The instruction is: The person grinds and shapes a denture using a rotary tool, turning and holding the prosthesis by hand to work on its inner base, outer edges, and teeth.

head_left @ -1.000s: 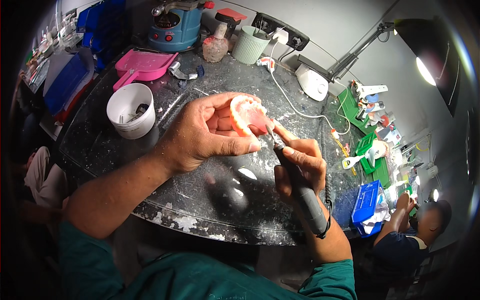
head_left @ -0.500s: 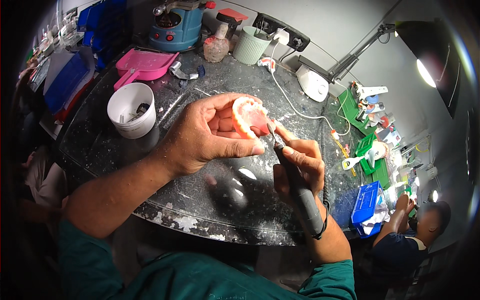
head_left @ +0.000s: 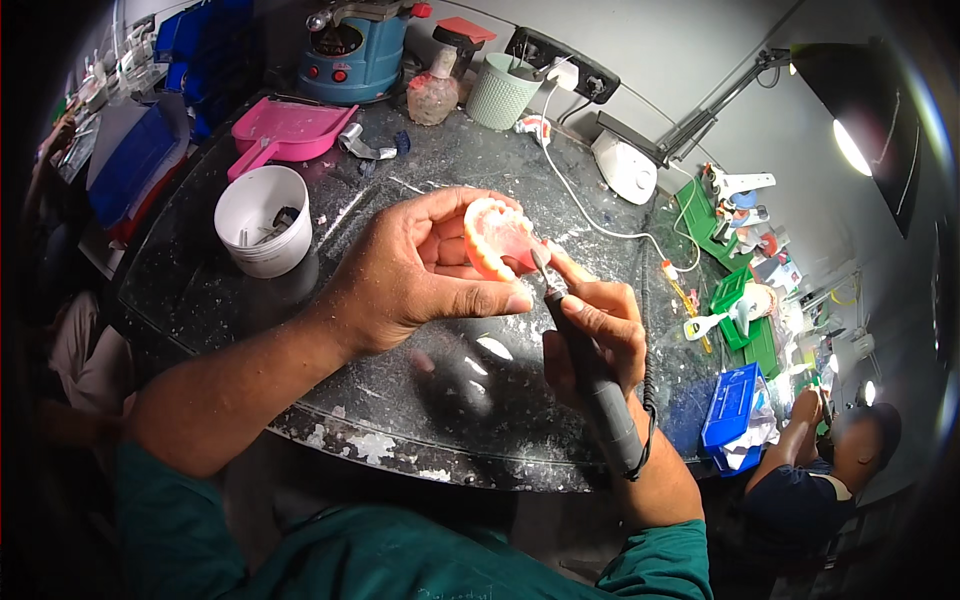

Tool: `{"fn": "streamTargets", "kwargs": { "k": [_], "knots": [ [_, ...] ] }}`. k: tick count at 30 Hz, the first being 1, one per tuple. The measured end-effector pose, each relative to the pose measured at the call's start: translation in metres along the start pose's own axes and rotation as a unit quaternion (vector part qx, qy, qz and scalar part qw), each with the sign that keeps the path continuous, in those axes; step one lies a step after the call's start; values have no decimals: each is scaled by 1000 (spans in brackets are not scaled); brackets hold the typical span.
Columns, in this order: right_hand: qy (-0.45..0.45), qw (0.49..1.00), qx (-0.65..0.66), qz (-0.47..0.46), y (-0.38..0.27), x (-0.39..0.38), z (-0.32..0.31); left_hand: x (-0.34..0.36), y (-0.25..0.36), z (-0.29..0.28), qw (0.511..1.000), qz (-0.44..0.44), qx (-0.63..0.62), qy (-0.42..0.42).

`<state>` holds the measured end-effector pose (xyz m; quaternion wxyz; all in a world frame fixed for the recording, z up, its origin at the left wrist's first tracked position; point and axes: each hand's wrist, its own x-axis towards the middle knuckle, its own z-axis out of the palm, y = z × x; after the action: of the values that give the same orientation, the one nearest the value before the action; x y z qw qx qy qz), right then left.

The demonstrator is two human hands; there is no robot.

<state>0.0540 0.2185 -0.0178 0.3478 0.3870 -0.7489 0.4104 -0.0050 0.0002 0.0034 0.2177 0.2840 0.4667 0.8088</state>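
Between the thumb and fingers of my left hand (head_left: pixel 405 265) is a pink denture (head_left: pixel 500 236) with a row of pale teeth along its curved edge. My right hand (head_left: pixel 607 325) grips a black rotary handpiece (head_left: pixel 598 385) like a pen, its cord running along the forearm. The handpiece's bur (head_left: pixel 541 258) is at the denture's right edge; whether it touches I cannot tell. One finger of my right hand reaches up beside the denture. Both hands are above the dusty black worktable (head_left: pixel 380 400).
A white tub (head_left: pixel 262 222) holding small items stands left of my hands, with a pink dustpan (head_left: pixel 290 130) behind it. Farther back are a blue machine (head_left: pixel 352 60), a glass bottle (head_left: pixel 434 92) and a woven cup (head_left: pixel 503 92). Blue bin (head_left: pixel 732 418) and another person (head_left: pixel 830 465) are at right.
The denture and the handpiece have shifted very slightly, with the bur staying by the denture's right edge. Both hands keep their grips.
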Motion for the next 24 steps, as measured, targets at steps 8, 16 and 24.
{"fn": "streamTargets", "kwargs": {
  "k": [8, 16, 24],
  "knots": [
    [-11, 999, -6, -47, 1, 4, 2, -1, -1, 2, 999, 26, -15, -12],
    [-61, 995, -70, -45, -7, 8, -1, -1, -3, 3, 1000, -2, -30, 7],
    [-68, 997, -38, -28, -10, 7, -3, -1, -1, 3, 999, -15, -51, 5]
  ]
}}
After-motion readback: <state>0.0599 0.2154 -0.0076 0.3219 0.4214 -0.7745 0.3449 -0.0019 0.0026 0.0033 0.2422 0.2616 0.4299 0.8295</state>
